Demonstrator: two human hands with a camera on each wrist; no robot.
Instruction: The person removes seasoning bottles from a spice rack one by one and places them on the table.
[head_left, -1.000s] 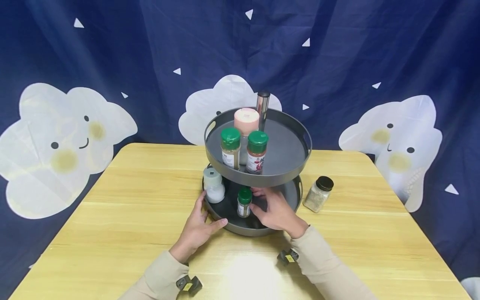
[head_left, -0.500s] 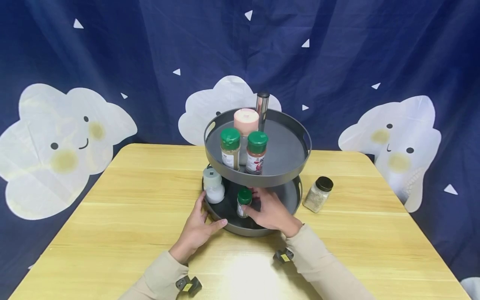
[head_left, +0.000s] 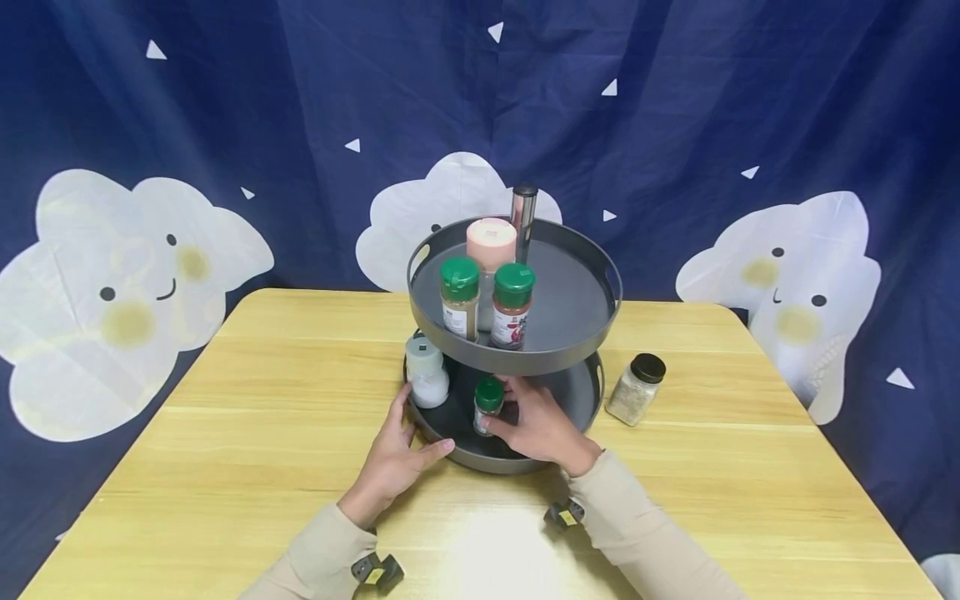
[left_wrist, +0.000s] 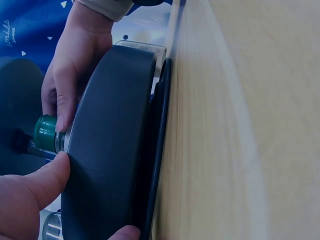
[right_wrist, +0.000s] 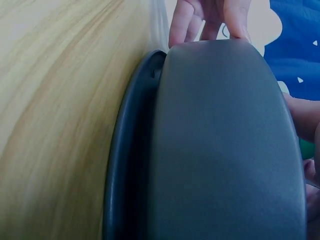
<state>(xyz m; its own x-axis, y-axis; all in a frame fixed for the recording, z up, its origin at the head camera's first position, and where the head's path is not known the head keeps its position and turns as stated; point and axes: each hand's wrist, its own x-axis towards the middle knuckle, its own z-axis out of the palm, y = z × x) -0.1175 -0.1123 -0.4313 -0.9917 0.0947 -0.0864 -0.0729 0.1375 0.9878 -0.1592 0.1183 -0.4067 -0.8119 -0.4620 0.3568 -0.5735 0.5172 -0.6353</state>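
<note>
In the head view, my right hand (head_left: 543, 423) pinches a small green-capped spice jar (head_left: 489, 397), thumb in front and fingers behind. The jar stands upright inside the lower tray (head_left: 480, 461) of a dark grey two-tier tray stand. My left hand (head_left: 393, 457) holds that tray's front left side, thumb at the rim and fingers along the wall. The left wrist view shows the jar's green cap (left_wrist: 45, 132) beside the right thumb. A white-capped shaker (head_left: 429, 379) with white contents stands in the lower tray near my left fingertips.
The upper tray (head_left: 570, 283) overhangs the right hand. It bears two green-capped spice jars (head_left: 460, 300) and a pink-lidded jar (head_left: 491, 243) beside the metal post (head_left: 522, 212). A black-lidded jar (head_left: 635, 390) is right of the stand on the wooden table (head_left: 247, 450).
My right hand has moved slightly left, and its thumb has come round the front of the small spice jar. The jar, the tray stand and my left hand stay about where they were.
</note>
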